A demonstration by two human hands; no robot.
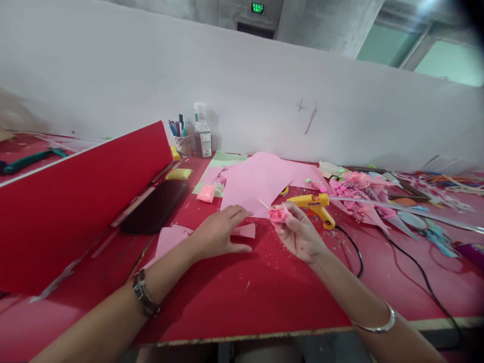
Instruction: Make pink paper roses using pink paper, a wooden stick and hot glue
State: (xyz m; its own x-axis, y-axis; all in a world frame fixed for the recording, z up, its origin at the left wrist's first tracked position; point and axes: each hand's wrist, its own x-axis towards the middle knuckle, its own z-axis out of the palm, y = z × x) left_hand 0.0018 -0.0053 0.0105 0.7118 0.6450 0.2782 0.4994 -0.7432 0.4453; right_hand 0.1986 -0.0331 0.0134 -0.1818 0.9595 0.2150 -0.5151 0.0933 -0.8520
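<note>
Raised above the red table, my right hand (pixel 300 232) pinches a pink paper rose (pixel 278 216) with a thin pale stick poking out at its upper left. My left hand (pixel 221 232) hovers low over the table, palm down, its fingers and thumb apart and holding nothing. Under and just beyond its fingers lies a small pink paper strip (pixel 245 231). Beside that wrist rests a larger pink paper piece (pixel 172 241). Farther back, big pink paper sheets (pixel 260 176) are spread out. A yellow glue gun (pixel 315 205) lies right behind my right hand.
A red board (pixel 94 201) stands on the left beside a dark phone or tablet (pixel 155 207). A pen cup (pixel 183 144) and a pump bottle (pixel 203 133) are against the white partition. Pink decorated paper cones (pixel 359 196) pile up at right; a black cord (pixel 355 247) trails forward.
</note>
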